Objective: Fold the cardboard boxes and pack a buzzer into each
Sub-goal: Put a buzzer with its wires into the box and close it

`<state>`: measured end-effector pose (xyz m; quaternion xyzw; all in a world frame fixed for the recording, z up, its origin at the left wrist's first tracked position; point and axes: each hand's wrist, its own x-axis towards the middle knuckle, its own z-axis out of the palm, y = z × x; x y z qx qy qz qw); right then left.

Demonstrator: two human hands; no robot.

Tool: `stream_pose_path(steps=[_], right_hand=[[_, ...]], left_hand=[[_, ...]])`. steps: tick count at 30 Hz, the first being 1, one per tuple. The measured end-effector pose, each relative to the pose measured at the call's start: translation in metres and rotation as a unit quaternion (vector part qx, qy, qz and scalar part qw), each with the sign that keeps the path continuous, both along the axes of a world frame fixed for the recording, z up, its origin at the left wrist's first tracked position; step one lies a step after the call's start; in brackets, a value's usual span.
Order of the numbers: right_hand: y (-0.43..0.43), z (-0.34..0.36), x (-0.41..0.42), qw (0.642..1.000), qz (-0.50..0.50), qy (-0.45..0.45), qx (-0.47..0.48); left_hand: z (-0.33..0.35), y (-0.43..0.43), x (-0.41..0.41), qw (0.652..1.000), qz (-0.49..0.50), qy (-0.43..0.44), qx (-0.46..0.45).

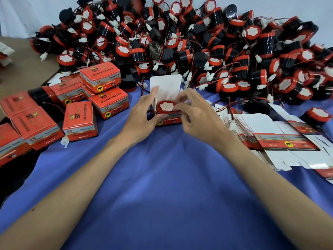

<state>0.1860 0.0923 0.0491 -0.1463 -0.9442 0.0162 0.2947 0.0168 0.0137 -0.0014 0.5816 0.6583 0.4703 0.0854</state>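
Item in work: one small red-printed cardboard carton (169, 120) with a white inside, standing on a blue cloth (162, 186) that covers the work surface; all places below are given from this carton. Lid flap (165, 83): white, upright at the carton's far edge and not yet tucked, which leaves the mouth free for loading. Contents: one black cylindrical buzzer (166, 106) with a red rim and a white label disc, seated inside the carton with the label facing up and its top level with the opening. Left hand (144, 112): grasps the carton's left wall, fingers up along the side flap and thumb on the front face, apparently to brace it against tipping. Right hand (196, 116): fingers curled over the carton's right edge with the tips at the buzzer's rim and the thumb low on the front; it seems to be seating the part or gathering the side flap, which of the two cannot be told. Beyond the carton: buzzer heap (198, 42), many like units with red-and-black leads and white plugs, within reach as stock. Left of the carton: closed boxes (100, 78), red, stacked loosely, judged finished. Right of the carton: flat blanks (281, 139), unfolded cartons in a fanned stack, awaiting folding. Stage, by judgement: loading is done and closing remains.
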Motion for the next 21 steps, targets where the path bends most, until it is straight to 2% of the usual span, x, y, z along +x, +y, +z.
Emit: stream_pose_path(steps=[4,10,16,18,21], right_hand=[[-0.005,-0.020,0.002,0.997,-0.028,0.047,0.054],[-0.007,-0.029,0.002,0.999,-0.034,0.031,0.018],[-0.005,-0.031,0.001,0.998,-0.037,0.037,0.020],[-0.005,-0.031,0.001,0.998,-0.031,0.050,0.026],[-0.004,-0.032,0.002,0.998,-0.024,0.060,0.023]], left_hand=[[0.000,0.001,0.000,1.000,0.005,0.013,0.003],[0.003,0.000,-0.001,1.000,0.009,0.004,0.021],[0.003,-0.002,0.001,0.997,-0.005,-0.043,0.058],[0.002,-0.003,0.002,0.997,0.006,-0.019,0.078],[0.003,-0.003,0.006,0.987,0.059,0.101,0.108]])
